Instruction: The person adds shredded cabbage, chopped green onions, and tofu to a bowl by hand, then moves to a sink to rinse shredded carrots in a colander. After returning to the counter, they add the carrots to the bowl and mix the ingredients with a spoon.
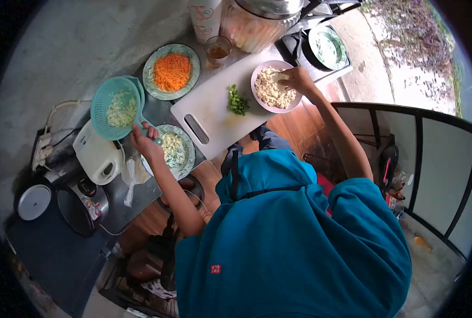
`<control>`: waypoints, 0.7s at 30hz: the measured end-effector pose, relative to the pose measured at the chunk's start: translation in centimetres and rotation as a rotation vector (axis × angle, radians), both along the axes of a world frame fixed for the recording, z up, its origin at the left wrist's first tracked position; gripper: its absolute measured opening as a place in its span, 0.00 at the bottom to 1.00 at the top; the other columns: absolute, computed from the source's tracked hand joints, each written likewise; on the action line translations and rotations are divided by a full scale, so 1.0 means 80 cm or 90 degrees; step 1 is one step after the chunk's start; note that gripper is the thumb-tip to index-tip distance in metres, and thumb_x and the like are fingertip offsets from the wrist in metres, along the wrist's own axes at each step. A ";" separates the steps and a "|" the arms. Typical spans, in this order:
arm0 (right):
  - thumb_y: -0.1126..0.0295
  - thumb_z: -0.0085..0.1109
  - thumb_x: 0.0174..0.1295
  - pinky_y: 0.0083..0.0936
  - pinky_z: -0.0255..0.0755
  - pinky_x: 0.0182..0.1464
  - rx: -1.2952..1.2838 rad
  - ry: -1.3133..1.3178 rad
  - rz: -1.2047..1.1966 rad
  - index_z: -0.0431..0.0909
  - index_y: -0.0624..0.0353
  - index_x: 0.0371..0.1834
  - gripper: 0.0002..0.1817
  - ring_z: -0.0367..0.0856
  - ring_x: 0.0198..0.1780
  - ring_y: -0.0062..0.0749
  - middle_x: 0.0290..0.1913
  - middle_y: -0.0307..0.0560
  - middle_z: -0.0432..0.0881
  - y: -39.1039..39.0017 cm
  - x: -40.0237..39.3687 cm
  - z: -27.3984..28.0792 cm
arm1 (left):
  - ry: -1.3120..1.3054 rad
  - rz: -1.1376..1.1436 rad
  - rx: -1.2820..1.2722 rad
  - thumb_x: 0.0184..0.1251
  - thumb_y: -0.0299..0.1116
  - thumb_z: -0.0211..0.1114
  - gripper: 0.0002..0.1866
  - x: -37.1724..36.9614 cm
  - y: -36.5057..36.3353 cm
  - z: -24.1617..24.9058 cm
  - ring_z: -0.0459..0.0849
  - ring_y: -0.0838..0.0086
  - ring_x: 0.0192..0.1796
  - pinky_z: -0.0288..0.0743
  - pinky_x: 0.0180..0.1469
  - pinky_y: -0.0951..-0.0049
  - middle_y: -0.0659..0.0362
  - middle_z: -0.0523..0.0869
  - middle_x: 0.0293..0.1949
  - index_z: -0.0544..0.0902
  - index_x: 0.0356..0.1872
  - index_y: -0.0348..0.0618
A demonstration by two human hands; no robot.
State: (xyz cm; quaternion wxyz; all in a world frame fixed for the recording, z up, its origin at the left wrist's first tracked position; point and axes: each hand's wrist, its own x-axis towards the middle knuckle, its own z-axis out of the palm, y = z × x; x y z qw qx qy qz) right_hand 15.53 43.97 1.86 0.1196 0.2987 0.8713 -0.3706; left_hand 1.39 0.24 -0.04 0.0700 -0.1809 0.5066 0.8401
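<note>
My left hand [146, 140] grips the handle of a teal colander [101, 114], with pale shredded vegetable [121, 110] in it. Partly under that hand is a patterned plate [188, 159] of pale shreds. My right hand [298, 82] reaches over the rim of a pinkish bowl [278, 109] filled with crumbly cream-coloured food [272, 91]. Its fingers are drawn together at the food; what they hold, if anything, I cannot make out. The bowl sits on a white cutting board [215, 98], beside chopped green pieces [238, 100].
Grated carrot [172, 72] fills a plate behind the board, near a glass of brown liquid [218, 51]. A large lidded jar [260, 29] stands at the back. On the right is a stove [347, 69] with a pan [327, 47]; a white appliance [98, 153] lies left.
</note>
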 end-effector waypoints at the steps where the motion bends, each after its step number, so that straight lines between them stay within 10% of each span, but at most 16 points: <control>1: 0.70 0.71 0.45 0.33 0.78 0.44 -0.074 -0.025 -0.036 0.84 0.60 0.44 0.20 0.86 0.36 0.40 0.36 0.54 0.85 -0.008 0.004 0.002 | 0.000 -0.009 -0.004 0.74 0.39 0.49 0.12 0.000 0.001 0.000 0.63 0.80 0.22 0.57 0.24 0.77 0.61 0.72 0.28 0.71 0.44 0.39; 3: 0.68 0.70 0.45 0.30 0.77 0.41 0.154 0.006 0.087 0.83 0.58 0.47 0.22 0.85 0.36 0.38 0.37 0.53 0.85 -0.008 0.012 -0.022 | -0.014 0.007 -0.015 0.74 0.38 0.48 0.12 -0.001 0.004 0.000 0.62 0.80 0.21 0.57 0.24 0.77 0.61 0.71 0.29 0.71 0.43 0.40; 21: 0.70 0.58 0.56 0.31 0.78 0.36 0.188 0.128 -0.052 0.85 0.58 0.36 0.09 0.86 0.31 0.42 0.31 0.52 0.85 -0.004 -0.009 -0.007 | -0.041 -0.036 -0.029 0.74 0.43 0.50 0.14 -0.002 0.009 -0.026 0.63 0.80 0.18 0.56 0.20 0.79 0.62 0.71 0.25 0.70 0.43 0.41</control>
